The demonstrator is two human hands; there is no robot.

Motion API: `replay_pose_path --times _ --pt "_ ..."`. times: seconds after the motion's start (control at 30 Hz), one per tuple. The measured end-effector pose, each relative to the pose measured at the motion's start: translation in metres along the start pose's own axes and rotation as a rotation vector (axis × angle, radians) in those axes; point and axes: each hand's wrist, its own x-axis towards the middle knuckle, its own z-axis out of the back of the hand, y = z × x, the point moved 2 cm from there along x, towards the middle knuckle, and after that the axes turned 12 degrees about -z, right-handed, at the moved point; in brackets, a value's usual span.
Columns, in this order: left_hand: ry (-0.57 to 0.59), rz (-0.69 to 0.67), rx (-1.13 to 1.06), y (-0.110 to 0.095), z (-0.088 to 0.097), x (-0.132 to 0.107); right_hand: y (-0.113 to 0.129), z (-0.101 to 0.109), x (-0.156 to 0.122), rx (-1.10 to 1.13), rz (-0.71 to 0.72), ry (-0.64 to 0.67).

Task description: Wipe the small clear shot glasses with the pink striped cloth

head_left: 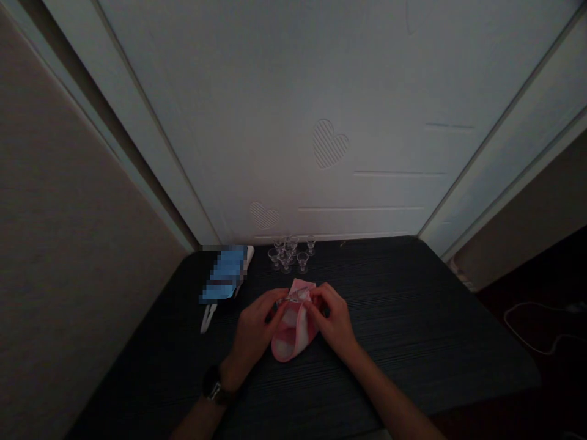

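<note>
Over the dark tabletop, my left hand (257,322) is closed, pinching a small clear glass (293,297) by one end. It looks like the little footed glasses standing farther back. My right hand (334,315) has its fingers pressed together on a pink and white cloth (298,336), bunched against the glass. The cloth's lower part hangs down between both hands, with a pink edge. Part of the glass is hidden by the cloth and fingers. Just beyond the hands stands a group of several small clear footed glasses (302,263).
A device with a blurred blue screen (227,273) leans on a white stand (208,318) at the left of the dark table (413,330). A white panel with embossed hearts (330,145) rises behind the table. A white cable (527,342) lies beyond its right edge.
</note>
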Motion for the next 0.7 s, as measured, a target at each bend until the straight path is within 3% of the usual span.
replay_pose_path --times 0.2,0.43,0.7 --pt "0.014 0.013 0.002 0.0013 -0.0002 -0.0007 -0.0008 -0.0012 -0.0009 -0.022 0.016 0.005" --pt "0.026 0.132 -0.002 -0.0033 0.0018 0.0018 -0.0007 -0.0006 -0.0012 -0.029 0.012 0.014" --pt "0.008 0.136 0.017 -0.003 0.0032 0.0021 -0.0027 -0.0034 -0.0015 -0.043 0.008 0.017"
